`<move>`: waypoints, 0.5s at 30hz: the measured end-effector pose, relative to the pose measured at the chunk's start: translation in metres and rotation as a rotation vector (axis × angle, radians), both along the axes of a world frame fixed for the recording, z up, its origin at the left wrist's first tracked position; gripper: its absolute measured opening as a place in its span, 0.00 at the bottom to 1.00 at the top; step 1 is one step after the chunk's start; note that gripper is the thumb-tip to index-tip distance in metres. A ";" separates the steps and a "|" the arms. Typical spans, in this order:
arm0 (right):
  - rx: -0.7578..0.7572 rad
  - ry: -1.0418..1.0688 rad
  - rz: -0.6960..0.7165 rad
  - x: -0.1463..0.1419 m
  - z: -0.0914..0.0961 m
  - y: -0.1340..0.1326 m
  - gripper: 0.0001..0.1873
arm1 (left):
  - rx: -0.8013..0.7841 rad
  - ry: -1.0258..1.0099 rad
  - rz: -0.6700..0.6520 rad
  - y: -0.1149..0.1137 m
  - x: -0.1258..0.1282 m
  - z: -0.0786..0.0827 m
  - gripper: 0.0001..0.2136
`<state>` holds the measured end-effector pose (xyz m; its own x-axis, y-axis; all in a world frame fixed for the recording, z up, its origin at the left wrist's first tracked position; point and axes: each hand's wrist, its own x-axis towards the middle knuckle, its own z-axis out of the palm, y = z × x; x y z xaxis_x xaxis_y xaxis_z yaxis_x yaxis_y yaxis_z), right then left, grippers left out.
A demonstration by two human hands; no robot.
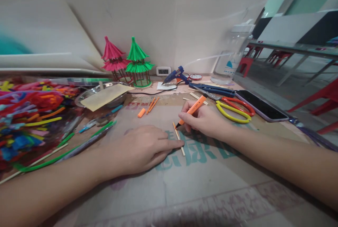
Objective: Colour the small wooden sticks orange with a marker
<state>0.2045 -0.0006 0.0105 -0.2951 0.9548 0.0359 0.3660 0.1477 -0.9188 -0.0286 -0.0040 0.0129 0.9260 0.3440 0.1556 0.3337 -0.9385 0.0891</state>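
Observation:
My right hand [203, 119] is closed around an orange marker pen [192, 110], whose tip touches the upper end of a thin wooden stick [179, 138] lying on the cardboard-covered table [206, 184]. My left hand [144, 147] rests palm down on the cardboard, fingers curled, with a fingertip pressing the stick's lower part. Short orange-coloured stick pieces [149, 107] lie farther back.
Pink [114, 59] and green [137, 63] paper pagodas stand at the wall. A pile of coloured pipe cleaners [23, 114] fills the left. A metal bowl [102, 94], blue glue gun [175, 75], yellow-red scissors [233, 109], black phone [260, 105] and plastic bottle [232, 57] lie around.

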 end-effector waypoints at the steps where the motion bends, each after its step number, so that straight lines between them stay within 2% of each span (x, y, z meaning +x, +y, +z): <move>1: 0.004 -0.007 -0.002 0.000 0.000 0.000 0.10 | -0.004 0.000 0.002 0.000 0.000 0.000 0.17; 15: 0.009 -0.038 0.000 0.001 -0.002 0.000 0.11 | 0.000 0.025 0.004 0.000 0.001 0.001 0.17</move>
